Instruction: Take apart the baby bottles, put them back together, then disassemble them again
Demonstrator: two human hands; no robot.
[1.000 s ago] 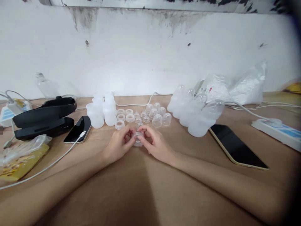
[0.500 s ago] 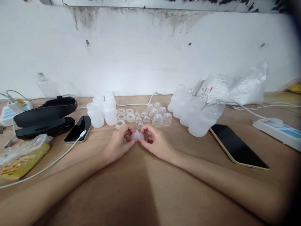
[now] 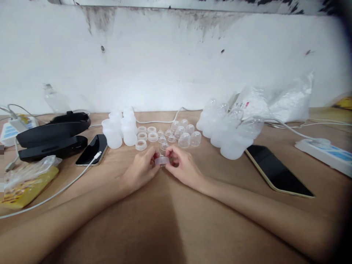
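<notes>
Between my left hand (image 3: 143, 165) and my right hand (image 3: 183, 167) is a translucent baby bottle collar ring (image 3: 162, 160), pinched by the fingers of both at its sides. A clear nipple tip seems to show at its top, partly hidden by fingers. Just beyond my hands lie several loose collar rings (image 3: 141, 145), with several clear nipples (image 3: 171, 138) to their right. Several clear dome caps (image 3: 184, 140) stand farther right. White bottle bodies (image 3: 129, 132) are grouped at the left, and capped bottles (image 3: 232, 143) at the right.
A phone (image 3: 92, 150) with a white cable and a black case (image 3: 52, 135) lie left, near a yellow bag (image 3: 30, 183). On the right are a larger phone (image 3: 279, 170), a power strip (image 3: 327, 154) and plastic bags (image 3: 288, 102). The wall (image 3: 165, 62) bounds the wooden table (image 3: 154, 223).
The collar ring has tilted slightly between my fingers, its side turned more toward me. My left hand has shifted a little to the right; my right hand stays nearly in place.
</notes>
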